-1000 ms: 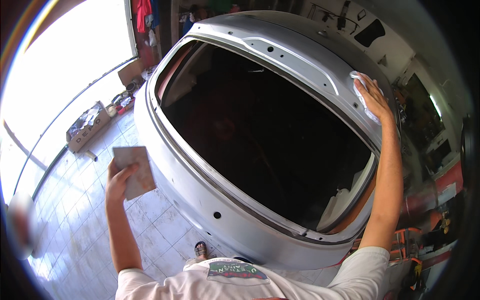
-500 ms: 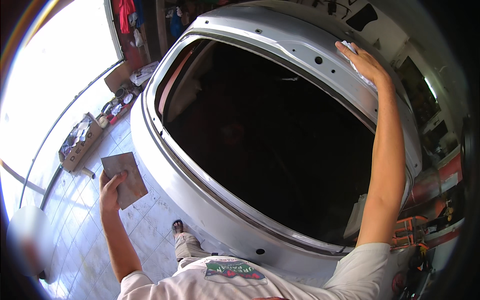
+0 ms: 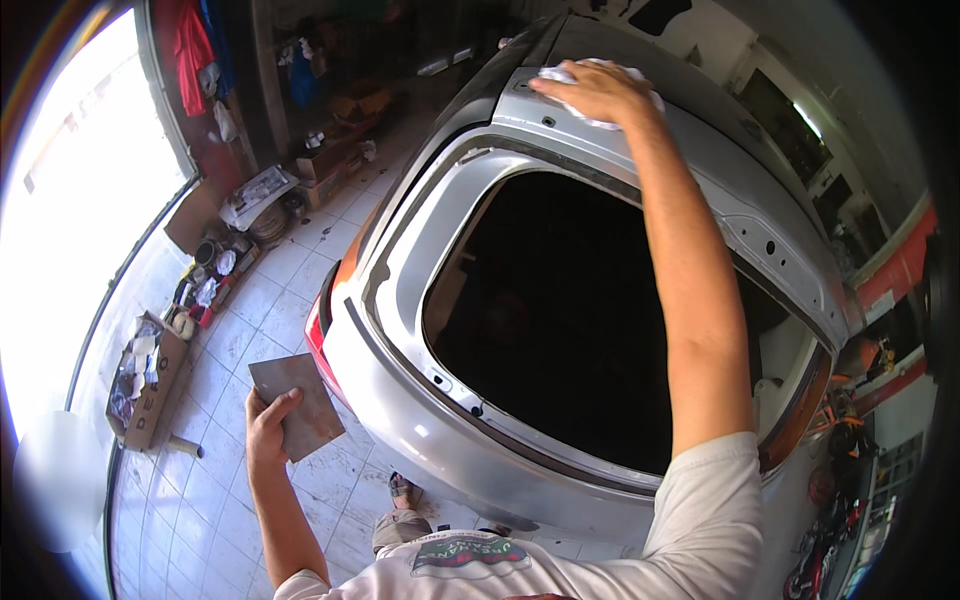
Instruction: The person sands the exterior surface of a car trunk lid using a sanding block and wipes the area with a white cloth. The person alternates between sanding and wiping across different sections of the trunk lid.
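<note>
My right hand (image 3: 600,92) presses a crumpled white cloth (image 3: 640,82) with flattened fingers against the silver tailgate (image 3: 700,185) of a car, near the left end of its upper edge. The tailgate surrounds a large dark window opening (image 3: 560,310), and my right forearm crosses in front of it. Low at the left, away from the car, my left hand (image 3: 268,425) grips a flat grey-brown rectangular sheet (image 3: 308,408), thumb on the face turned toward me. The fingers behind the sheet are mostly hidden.
A red tail light (image 3: 318,335) sits at the car's left corner. On the tiled floor (image 3: 225,340), a cardboard box of odds and ends (image 3: 160,390) and a short tube (image 3: 185,446) lie by the bright doorway. Orange and red equipment (image 3: 840,440) stands at right.
My right hand has slid the cloth leftward along the tailgate's upper edge. My view has shifted, showing more of the car's left side. My left hand still holds the sheet.
</note>
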Available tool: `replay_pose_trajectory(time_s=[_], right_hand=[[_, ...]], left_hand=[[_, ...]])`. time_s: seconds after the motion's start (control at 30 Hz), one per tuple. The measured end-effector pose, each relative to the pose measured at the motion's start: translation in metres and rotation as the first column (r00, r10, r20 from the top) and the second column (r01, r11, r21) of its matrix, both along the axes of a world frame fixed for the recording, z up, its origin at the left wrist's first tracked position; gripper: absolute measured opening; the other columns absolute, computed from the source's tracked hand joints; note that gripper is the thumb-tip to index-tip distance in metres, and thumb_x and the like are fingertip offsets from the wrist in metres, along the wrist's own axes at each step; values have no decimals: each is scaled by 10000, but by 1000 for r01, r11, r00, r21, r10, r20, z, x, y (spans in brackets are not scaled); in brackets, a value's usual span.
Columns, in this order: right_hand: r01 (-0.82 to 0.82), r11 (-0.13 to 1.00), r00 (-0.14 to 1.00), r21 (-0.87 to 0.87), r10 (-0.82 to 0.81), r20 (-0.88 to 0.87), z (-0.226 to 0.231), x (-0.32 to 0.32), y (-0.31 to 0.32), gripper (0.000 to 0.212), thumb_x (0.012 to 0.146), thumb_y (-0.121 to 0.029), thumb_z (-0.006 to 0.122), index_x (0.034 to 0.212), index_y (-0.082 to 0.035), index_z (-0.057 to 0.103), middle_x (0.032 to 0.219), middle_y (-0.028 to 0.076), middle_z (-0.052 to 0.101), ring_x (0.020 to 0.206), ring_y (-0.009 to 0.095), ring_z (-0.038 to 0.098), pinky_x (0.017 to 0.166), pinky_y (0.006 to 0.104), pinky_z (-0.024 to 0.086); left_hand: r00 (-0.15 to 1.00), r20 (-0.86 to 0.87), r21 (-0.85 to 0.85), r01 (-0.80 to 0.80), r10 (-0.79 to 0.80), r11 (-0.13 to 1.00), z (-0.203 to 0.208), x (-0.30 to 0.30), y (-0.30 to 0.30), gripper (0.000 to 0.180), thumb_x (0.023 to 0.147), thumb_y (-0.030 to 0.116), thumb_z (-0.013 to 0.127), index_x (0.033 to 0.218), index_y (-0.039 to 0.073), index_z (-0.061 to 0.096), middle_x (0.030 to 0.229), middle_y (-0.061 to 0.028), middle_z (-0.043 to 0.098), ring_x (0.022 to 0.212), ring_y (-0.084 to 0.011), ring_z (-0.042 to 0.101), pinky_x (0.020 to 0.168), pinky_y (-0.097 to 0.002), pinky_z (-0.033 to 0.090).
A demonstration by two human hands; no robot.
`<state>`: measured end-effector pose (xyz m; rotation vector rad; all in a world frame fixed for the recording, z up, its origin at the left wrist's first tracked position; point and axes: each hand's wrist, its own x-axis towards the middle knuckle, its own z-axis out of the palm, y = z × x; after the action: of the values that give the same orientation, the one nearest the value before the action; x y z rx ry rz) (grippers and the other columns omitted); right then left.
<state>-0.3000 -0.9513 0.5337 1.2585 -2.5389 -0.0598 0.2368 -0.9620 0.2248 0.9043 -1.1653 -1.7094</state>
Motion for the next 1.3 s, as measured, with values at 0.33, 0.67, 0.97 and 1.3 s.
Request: replay_pose_trajectory(time_s=[0.33, 0.67, 0.97, 1.3], right_hand=[[-518, 855, 835, -30, 497, -235, -44, 37, 25, 570, 965, -537, 620, 1495, -327, 599, 1630, -14, 499, 1520, 228, 435, 1247, 509, 361], [219, 906, 949, -361, -284, -138, -27, -17, 141, 812, 903, -865, 482, 1508, -333, 584, 1610, -21, 522, 1527, 248, 434, 1229, 602, 338], [80, 978, 932, -192, -142, -334, -66, 83, -46, 562, 943, -664, 645, 1385, -320, 683, 1574, -27, 556, 1502, 257, 456, 1173, 664, 362], [24, 923, 956, -384, -134, -261, -148, 192, -9, 546, 811, -292, 806, 1347, -257, 705, 1644, -28, 465, 1579, 279, 315, 1228, 692, 221]], left_hand=[[936, -341, 36, 104, -86, 994, 29, -31, -71, 493, 931, 139, 774, 1347, -27, 567, 1175, -152, 703, 986, -274, 727, 835, -424, 619], [838, -398, -200, 318, -373, 927, 84, -94, -252, 430, 955, 93, 707, 1353, -5, 578, 1194, -119, 708, 1087, -266, 714, 964, -431, 580], [572, -266, -187, 759, -776, 624, 147, -264, -291, 410, 895, 59, 697, 1285, -60, 648, 1103, -159, 741, 958, -266, 762, 853, -407, 641], [336, 145, -485, 844, -931, 229, 263, -400, -302, 491, 853, 112, 793, 1292, -35, 633, 1146, -182, 730, 1005, -279, 754, 857, -421, 638]])
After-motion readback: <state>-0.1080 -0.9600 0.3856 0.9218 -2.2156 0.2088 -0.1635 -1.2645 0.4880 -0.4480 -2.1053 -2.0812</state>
